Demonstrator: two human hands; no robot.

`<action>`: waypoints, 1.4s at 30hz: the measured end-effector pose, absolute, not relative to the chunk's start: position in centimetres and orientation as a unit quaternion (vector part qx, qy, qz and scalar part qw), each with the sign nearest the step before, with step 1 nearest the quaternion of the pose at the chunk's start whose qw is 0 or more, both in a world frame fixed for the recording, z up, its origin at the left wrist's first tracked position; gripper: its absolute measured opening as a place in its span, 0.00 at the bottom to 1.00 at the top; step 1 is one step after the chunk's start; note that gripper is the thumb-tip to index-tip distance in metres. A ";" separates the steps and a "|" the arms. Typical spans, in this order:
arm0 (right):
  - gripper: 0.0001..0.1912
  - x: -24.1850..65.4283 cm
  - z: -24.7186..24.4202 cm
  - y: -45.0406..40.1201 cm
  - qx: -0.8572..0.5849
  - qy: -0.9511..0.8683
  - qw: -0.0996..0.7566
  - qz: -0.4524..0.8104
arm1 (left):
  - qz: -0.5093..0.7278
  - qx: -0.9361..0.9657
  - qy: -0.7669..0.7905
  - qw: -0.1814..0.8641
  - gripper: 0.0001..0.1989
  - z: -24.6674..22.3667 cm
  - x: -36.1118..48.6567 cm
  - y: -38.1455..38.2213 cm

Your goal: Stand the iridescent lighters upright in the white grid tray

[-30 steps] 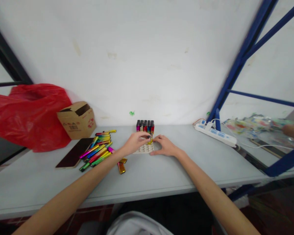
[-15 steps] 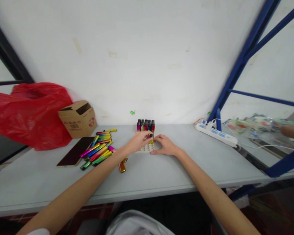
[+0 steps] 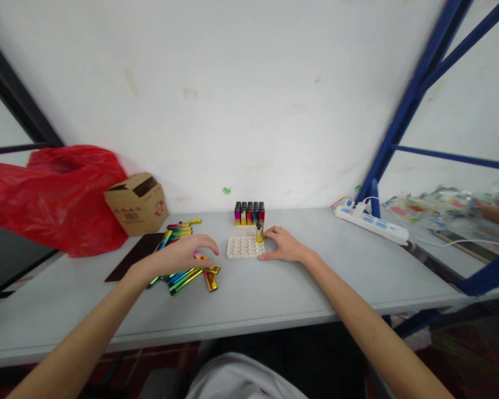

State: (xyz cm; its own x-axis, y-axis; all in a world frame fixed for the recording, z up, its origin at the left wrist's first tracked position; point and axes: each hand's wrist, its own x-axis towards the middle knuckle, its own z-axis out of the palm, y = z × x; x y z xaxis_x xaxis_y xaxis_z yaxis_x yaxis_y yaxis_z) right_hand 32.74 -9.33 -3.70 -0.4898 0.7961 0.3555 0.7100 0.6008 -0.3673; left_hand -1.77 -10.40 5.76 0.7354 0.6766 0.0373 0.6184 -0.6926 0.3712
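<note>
My left hand [image 3: 187, 254] hovers over the right side of a pile of shiny coloured lighters [image 3: 187, 281], its fingers curved but apart. Nothing shows between them, and the hand covers part of the pile. A white tray [image 3: 242, 248] with rows of round holes lies in front of me. One yellow lighter [image 3: 260, 234] with a dark top stands upright in its back right corner. My right hand [image 3: 286, 245] holds the tray's right end, thumb at the front corner and fingers at the back beside the lighter.
Behind the tray stands a block of upright lighters [image 3: 249, 214] in rows. To the left are a dark phone-like slab [image 3: 127, 259], a cardboard box [image 3: 137, 208] and a red plastic bag [image 3: 79, 205]. A power strip [image 3: 372, 223] lies right; another person's hand [image 3: 497, 213] is beyond the blue frame [image 3: 393, 133].
My left hand has let go of the yellow lighter, which stands in the tray, and has moved left to the pile. My right hand stays at the tray's right end.
</note>
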 end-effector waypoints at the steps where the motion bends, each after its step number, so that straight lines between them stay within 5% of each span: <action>1: 0.40 32.7 -3.8 -9.3 -0.439 -0.859 0.251 0.085 | 0.071 0.919 0.349 0.169 0.17 5.4 -2.5 -10.8; 6: 0.40 32.8 -4.0 -9.1 -0.434 -0.860 0.255 0.082 | 0.064 0.925 0.341 0.155 0.14 2.6 -3.9 -11.1; 14: 0.41 32.8 -3.9 -9.2 -0.440 -0.858 0.250 0.089 | 0.250 0.879 0.379 0.144 0.16 3.0 -2.0 -9.2; 19: 0.41 32.8 -3.7 -9.4 -0.442 -0.857 0.249 0.092 | 0.428 0.733 0.409 0.335 0.16 4.6 0.9 -7.9; 26: 0.42 32.7 -3.9 -9.3 -0.450 -0.855 0.243 0.084 | 0.464 0.555 0.322 0.610 0.18 3.2 3.9 -7.0; 30: 0.40 32.8 -4.0 -9.2 -0.445 -0.856 0.249 0.085 | 0.439 0.533 0.309 0.655 0.27 2.1 4.1 -7.4; 42: 0.37 32.7 -3.4 -9.6 -0.444 -0.856 0.249 0.093 | 0.439 0.509 0.318 0.668 0.09 1.5 4.6 -7.8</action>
State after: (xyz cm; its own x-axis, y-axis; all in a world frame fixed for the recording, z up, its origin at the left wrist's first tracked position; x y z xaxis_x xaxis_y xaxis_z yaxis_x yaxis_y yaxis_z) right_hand 32.73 -9.58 -3.44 -0.4820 0.8060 0.3434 0.7138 0.5886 -0.3795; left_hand 4.63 -7.82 1.53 0.4121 0.9108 0.0228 -0.2633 0.0951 0.9600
